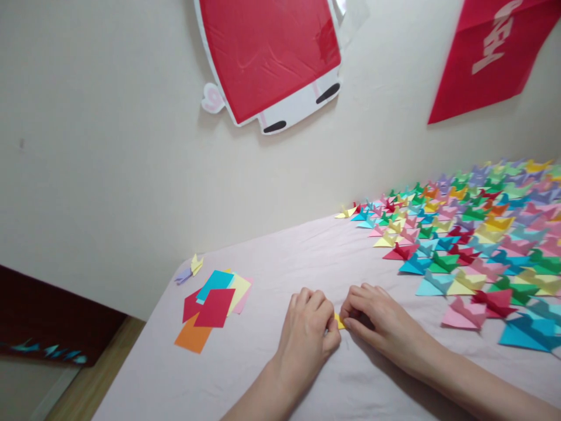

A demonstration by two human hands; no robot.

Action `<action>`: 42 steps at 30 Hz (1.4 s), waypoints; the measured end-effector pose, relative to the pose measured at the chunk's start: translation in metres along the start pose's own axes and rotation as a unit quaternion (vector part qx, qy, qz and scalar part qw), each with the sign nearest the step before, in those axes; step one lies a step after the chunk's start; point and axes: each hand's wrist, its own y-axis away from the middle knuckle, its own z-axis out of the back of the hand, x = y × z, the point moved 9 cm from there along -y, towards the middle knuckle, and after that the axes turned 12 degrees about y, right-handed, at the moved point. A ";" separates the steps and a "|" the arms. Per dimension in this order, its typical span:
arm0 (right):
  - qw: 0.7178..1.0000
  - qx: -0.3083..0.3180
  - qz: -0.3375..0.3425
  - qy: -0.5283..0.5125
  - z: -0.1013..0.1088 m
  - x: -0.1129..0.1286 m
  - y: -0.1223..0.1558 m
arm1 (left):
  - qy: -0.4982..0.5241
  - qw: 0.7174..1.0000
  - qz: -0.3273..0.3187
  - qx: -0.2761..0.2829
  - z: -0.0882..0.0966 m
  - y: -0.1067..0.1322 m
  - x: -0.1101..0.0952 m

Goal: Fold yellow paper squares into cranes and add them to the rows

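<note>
A small piece of yellow paper [339,321] shows between my two hands, low over the pale bedsheet-like cloth [272,374]. My left hand [310,318] has its fingers curled and closed at the paper's left side. From the right, my right hand [372,316] pinches the other side with thumb and forefinger. Most of the yellow paper is hidden by the fingers, so its folded shape cannot be made out. To the left lies a loose pile of coloured paper squares, with a red square [214,308], a blue square [214,285] and an orange square [193,335].
Rows of folded paper cranes [464,283] in many colours cover the right side. A purple folded crane [184,275] and a yellow one [197,265] sit at the far left corner. Behind stands a white wall [109,146] with a red cartoon decoration [272,52] and a red banner [495,64].
</note>
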 end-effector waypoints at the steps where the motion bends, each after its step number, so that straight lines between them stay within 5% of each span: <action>1: 1.000 0.000 0.000 0.001 0.000 0.000 0.000 | 0.002 1.000 0.004 0.001 0.000 0.000 0.001; 10: 1.000 0.004 -0.002 0.001 0.001 0.000 0.001 | 0.044 0.997 0.058 0.007 -0.001 0.004 0.009; 32: 0.999 0.007 -0.035 0.019 -0.001 0.000 -0.003 | 0.038 0.997 0.067 0.018 -0.002 0.003 0.008; 42: 0.999 0.022 -0.031 -0.006 -0.003 -0.003 -0.002 | 0.122 0.989 0.087 0.002 0.004 0.009 0.013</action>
